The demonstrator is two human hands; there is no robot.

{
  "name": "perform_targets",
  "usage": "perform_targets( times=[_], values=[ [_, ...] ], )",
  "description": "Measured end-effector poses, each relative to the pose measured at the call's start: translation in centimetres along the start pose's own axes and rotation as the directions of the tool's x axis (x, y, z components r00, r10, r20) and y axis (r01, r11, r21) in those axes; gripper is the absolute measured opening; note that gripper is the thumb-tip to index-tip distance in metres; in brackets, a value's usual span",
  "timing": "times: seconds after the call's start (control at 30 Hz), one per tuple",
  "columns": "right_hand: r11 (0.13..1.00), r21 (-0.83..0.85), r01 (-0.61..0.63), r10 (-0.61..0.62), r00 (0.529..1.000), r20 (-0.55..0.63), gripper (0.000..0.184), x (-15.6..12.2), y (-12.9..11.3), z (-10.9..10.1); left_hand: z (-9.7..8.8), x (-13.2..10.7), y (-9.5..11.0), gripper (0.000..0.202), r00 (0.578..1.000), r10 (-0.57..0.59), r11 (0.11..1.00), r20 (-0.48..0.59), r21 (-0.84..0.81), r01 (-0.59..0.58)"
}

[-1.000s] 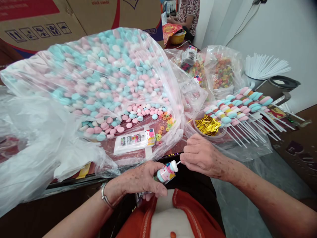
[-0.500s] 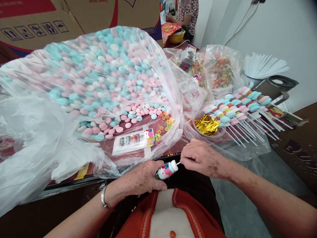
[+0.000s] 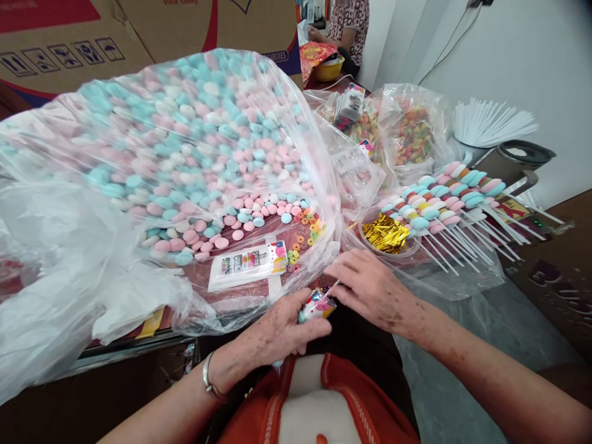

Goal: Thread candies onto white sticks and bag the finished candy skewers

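My left hand (image 3: pixel 287 330) is closed around a marshmallow candy skewer (image 3: pixel 303 316) inside a clear printed bag (image 3: pixel 321 303). Pink and blue pieces show through the film, and a blue end peeks out below my palm. At the bag's open end, my right hand (image 3: pixel 370 290) has its thumb and fingers around the thin white stick (image 3: pixel 331 290). Just beyond my hands, a stack of flat printed bags (image 3: pixel 250 265) lies on the table, beside loose ring-shaped candies (image 3: pixel 300 240).
A huge clear sack of pastel marshmallows (image 3: pixel 198 135) fills the left. Gold twist ties (image 3: pixel 386 233) fill a round tub at right, near piled finished skewers (image 3: pixel 444 197). Behind them stand white sticks (image 3: pixel 493 123) and a lidded mug (image 3: pixel 522 157). Another person (image 3: pixel 349 31) sits at the back.
The bag's printed end now reaches up past the top marshmallow and around the stick. My left hand has shifted up and right, and my right hand's fingers have loosened from a tight fist.
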State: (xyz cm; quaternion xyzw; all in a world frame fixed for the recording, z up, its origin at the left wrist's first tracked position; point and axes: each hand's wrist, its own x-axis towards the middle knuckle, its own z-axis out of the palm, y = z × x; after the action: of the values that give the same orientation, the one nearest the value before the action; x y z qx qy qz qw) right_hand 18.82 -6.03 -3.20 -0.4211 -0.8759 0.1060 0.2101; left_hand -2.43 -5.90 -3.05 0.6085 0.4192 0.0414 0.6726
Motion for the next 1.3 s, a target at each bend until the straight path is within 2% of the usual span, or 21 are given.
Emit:
perform_targets(
  times=[0.1, 0.2, 0.3, 0.37, 0.4, 0.43, 0.5, 0.53, 0.6, 0.67, 0.8, 0.9, 0.97, 1.03, 1.07, 1.1, 1.17, 1.2, 1.23, 1.3],
  values=[
    [0.999, 0.032, 0.038, -0.037, 0.999, -0.02, 0.021, 0.1, 1.3, -1.0, -0.1, -0.2, 0.5, 0.044, 0.999, -0.035, 0.989, -0.018, -0.144, 0.032],
    [0.983, 0.119, 0.14, -0.145, 0.989, 0.039, 0.028, 0.5, 1.8, -0.9, 0.1, -0.2, 0.5, 0.052, 0.995, -0.069, 0.985, -0.069, -0.16, 0.057],
    [0.961, 0.202, 0.189, -0.199, 0.98, 0.03, 0.029, 0.9, 1.5, -0.3, 0.5, -0.2, 0.3, 0.053, 0.986, -0.107, 0.983, -0.13, -0.162, 0.086],
    [0.946, 0.305, 0.109, -0.11, 0.994, -0.016, 0.024, 1.0, 0.9, 0.1, 0.7, -0.2, 0.4, 0.051, 0.978, -0.101, 0.982, -0.185, -0.176, 0.068],
    [0.925, 0.379, 0.017, -0.001, 0.999, -0.043, 0.018, 1.0, 0.5, 0.3, 0.8, -0.2, 0.6, 0.049, 0.973, -0.078, 0.983, -0.219, -0.177, 0.039],
    [0.879, 0.468, -0.096, 0.135, 0.99, -0.05, 0.016, 0.9, 0.0, 0.6, 0.9, -0.1, 0.8, 0.047, 0.966, -0.05, 0.985, -0.253, -0.174, 0.005],
    [0.698, 0.653, -0.294, 0.367, 0.93, 0.025, 0.031, 0.8, -1.1, 1.2, 1.0, 0.1, 1.3, 0.042, 0.946, 0.001, 0.983, -0.324, -0.172, -0.06],
    [0.584, 0.732, -0.352, 0.411, 0.905, 0.107, 0.034, 0.7, -1.7, 1.6, 1.1, 0.2, 1.4, 0.04, 0.936, 0.017, 0.982, -0.352, -0.17, -0.082],
    [0.362, 0.85, -0.383, 0.386, 0.892, 0.237, 0.026, 0.7, -2.6, 2.3, 1.2, 0.5, 1.6, 0.038, 0.923, 0.029, 0.975, -0.384, -0.194, -0.111],
    [0.209, 0.913, -0.35, 0.37, 0.893, 0.258, 0.019, 0.8, -3.1, 2.7, 1.3, 0.6, 1.4, 0.037, 0.927, 0.04, 0.943, -0.372, -0.293, -0.158],
    [0.105, 0.956, -0.273, 0.402, 0.891, 0.21, 0.017, 0.9, -3.1, 2.8, 1.1, 0.6, 0.7, 0.025, 0.954, 0.046, 0.82, -0.296, -0.535, -0.205],
    [0.026, 0.972, -0.232, 0.385, 0.9, 0.205, 0.015, 0.6, -2.8, 3.0, 0.8, 0.5, 0.4, 0.022, 0.971, 0.04, 0.778, -0.234, -0.603, -0.177],
    [-0.014, 0.978, -0.208, 0.355, 0.913, 0.199, 0.022, 0.4, -2.6, 3.2, 0.4, 0.5, 0.3, 0.021, 0.989, 0.038, 0.732, -0.146, -0.67, -0.127],
    [0.036, 0.976, -0.213, 0.275, 0.941, 0.196, 0.033, 0.2, -2.1, 3.3, 0.0, 0.7, 0.0, 0.017, 0.999, 0.031, 0.691, -0.022, -0.722, -0.037],
    [0.117, 0.97, -0.211, 0.234, 0.956, 0.18, 0.032, 0.1, -1.9, 3.2, -0.2, 0.9, -0.2, 0.016, 0.999, 0.027, 0.678, 0.047, -0.735, 0.016],
    [0.234, 0.953, -0.194, 0.202, 0.968, 0.147, 0.026, 0.1, -1.7, 3.1, -0.4, 1.0, -0.4, 0.016, 0.993, 0.028, 0.666, 0.111, -0.743, 0.064],
    [0.498, 0.861, -0.107, 0.168, 0.986, 0.025, 0.013, 0.1, -1.4, 2.8, -0.7, 1.3, -0.9, 0.019, 0.977, 0.054, 0.643, 0.206, -0.756, 0.124],
    [0.601, 0.797, -0.057, 0.151, 0.988, -0.044, 0.013, 0.1, -1.3, 2.6, -0.8, 1.4, -1.1, 0.021, 0.97, 0.079, 0.632, 0.232, -0.764, 0.131],
    [0.673, 0.739, -0.016, 0.128, 0.987, -0.096, 0.015, 0.1, -1.3, 2.4, -0.9, 1.5, -1.2, 0.023, 0.963, 0.103, 0.623, 0.248, -0.771, 0.132],
    [0.751, 0.659, 0.035, 0.09, 0.984, -0.154, 0.019, 0.2, -1.5, 2.2, -1.2, 1.3, -1.3, 0.027, 0.951, 0.125, 0.623, 0.283, -0.769, 0.147]
  ],
)
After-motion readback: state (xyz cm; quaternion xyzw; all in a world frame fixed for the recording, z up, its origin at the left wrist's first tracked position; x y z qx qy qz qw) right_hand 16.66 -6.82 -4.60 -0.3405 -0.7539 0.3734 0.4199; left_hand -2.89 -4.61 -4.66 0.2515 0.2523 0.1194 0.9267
